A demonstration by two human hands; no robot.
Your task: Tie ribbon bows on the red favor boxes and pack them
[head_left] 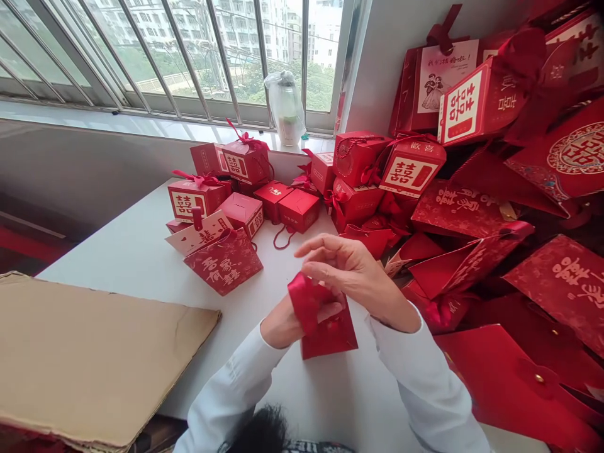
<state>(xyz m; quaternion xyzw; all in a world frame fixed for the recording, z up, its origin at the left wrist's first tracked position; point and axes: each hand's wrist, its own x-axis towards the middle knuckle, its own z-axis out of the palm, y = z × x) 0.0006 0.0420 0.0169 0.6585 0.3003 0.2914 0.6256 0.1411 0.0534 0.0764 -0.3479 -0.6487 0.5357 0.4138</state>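
Observation:
A red box [330, 336] stands on the white table in front of me, partly covered by my hands. A wide glossy red ribbon [306, 303] drapes over my left hand [283, 322], whose fingers are closed on it above the box; some of them are hidden behind the ribbon. Just above and to the right is my right hand [352, 270], its fingers bent and pointing left, thumb close to the ribbon's upper edge. Whether its fingertips pinch anything is hidden.
Several red gift boxes [299, 209] and a patterned red bag [224, 261] stand further back on the white table [117, 251]. Red bags and boxes [509, 377] pile up on the right. Cardboard [94, 352] lies at left; a bagged cup [285, 113] stands on the windowsill.

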